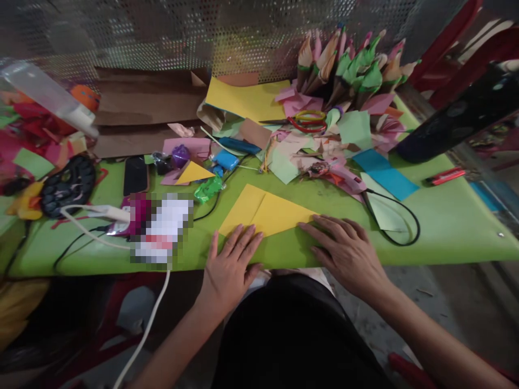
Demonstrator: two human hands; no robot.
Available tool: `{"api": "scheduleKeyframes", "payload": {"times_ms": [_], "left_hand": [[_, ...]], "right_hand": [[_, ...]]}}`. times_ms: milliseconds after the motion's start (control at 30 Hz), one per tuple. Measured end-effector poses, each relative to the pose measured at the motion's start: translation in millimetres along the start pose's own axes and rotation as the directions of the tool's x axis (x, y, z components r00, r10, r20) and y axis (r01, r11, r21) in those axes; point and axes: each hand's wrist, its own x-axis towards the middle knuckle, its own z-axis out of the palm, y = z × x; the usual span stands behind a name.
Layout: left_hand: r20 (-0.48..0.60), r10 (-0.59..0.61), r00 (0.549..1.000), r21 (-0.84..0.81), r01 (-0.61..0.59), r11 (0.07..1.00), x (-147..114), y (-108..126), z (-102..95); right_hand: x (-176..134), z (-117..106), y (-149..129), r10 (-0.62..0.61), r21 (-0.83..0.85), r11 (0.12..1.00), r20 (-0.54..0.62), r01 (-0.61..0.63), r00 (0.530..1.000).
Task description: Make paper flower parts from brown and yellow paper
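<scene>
On the green table in front of me lies a folded sheet of yellow paper (267, 212), with a crease or edge running across it. My left hand (231, 265) rests on its lower left edge, fingers stretched out and flat. My right hand (348, 251) touches the right-hand point of the paper with its fingertips, the fingers spread. Neither hand grips anything. Beyond the paper, a small yellow triangle of paper (195, 172) lies near a green shiny wrapper (208, 188).
Left of my hands are a blurred-out phone (164, 229) with a white cable and a dark phone (137, 175). Scissors (306, 121) lie among paper scraps behind. Paper cones (357, 70) stand at the back right, near a dark bottle (458, 113). A red lighter (446, 176) lies right.
</scene>
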Motion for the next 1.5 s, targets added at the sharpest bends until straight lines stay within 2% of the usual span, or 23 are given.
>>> {"api": "scheduleKeyframes", "payload": {"times_ms": [200,400,600,700,833,967,1100,1267,1500], "left_hand": [[-0.038,-0.054,0.998,0.004,0.054,0.999,-19,-7,-9.5],[-0.082,-0.054,0.995,-0.002,0.055,0.999,-18,-5,-9.7],[-0.109,-0.054,0.993,0.000,0.054,0.999,-17,-5,-9.3],[-0.105,-0.059,0.993,-0.007,0.058,0.998,-19,-6,-8.5],[-0.122,-0.058,0.991,-0.026,0.056,0.998,-21,-8,-3.4],[-0.132,-0.023,0.991,-0.057,0.015,0.998,-17,-12,1.6],[-0.109,0.049,0.993,-0.104,-0.061,0.993,-7,-18,-0.8],[-0.096,0.064,0.993,-0.095,-0.073,0.993,2,-23,-6.6],[-0.079,-0.030,0.996,-0.093,0.023,0.995,4,-14,-3.8]], "right_hand": [[2,-3,-2,0.004,-0.001,1.000,-0.001,-0.004,1.000],[9,-9,-14,0.035,-0.022,0.999,0.003,-0.035,0.999],[12,1,-34,-0.195,0.081,0.978,0.049,0.190,0.980],[6,2,-20,-0.116,0.053,0.992,0.039,0.114,0.992],[-4,-5,16,0.031,-0.036,0.999,-0.084,-0.034,0.996],[-4,-12,28,-0.016,0.011,1.000,-0.151,0.017,0.988],[9,-11,16,-0.114,0.117,0.985,-0.103,0.125,0.988],[18,-8,1,-0.275,0.177,0.949,0.063,0.260,0.959],[-2,-12,-16,-0.204,0.129,0.973,0.078,0.193,0.976]]}}
